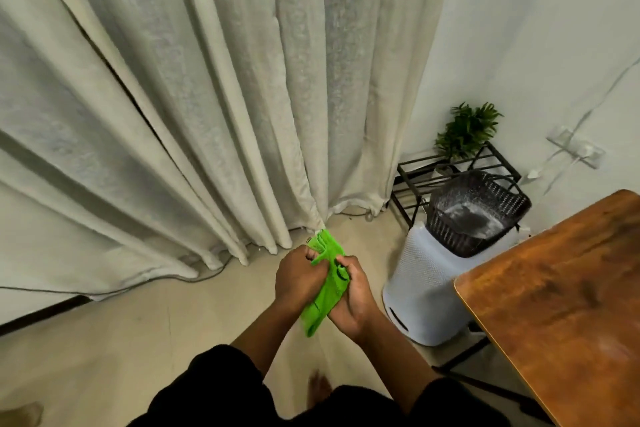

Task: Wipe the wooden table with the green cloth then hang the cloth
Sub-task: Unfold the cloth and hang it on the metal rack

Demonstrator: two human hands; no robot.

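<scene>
Floor point(121, 340) takes up most of the lower half, pale beige and smooth, with a thin cable point(149, 282) running along it at the foot of the curtains. Curtains point(190, 97) are cream, heavy folds, covering the whole far side and the left, hems bunched on the floor.

Both hands are out in front, over the floor and well apart from the table. Left hand point(299, 276) and right hand point(351, 295) are each closed around the green cloth point(323, 291), which is bunched into a long strip between them; one end pokes out past the fingers toward the curtains, the other hangs down below the wrists. Looks like it could be getting twisted, but honestly can't tell from one shot.

Wooden table point(561, 288) is at the right, only a rounded corner and part of the top showing, warm brown with dark grain patches and a thin light edge. A black table leg point(485, 381) slants below it.

Just left of the table stands a white cylindrical appliance point(419, 288), and a dark woven basket point(478, 211) sits on top of it. Farther back in the corner, a black metal rack point(426, 177) carries a small green plant point(465, 130). White wall point(536, 28) on the right has a wall socket point(576, 146) with a cord plugged in
</scene>
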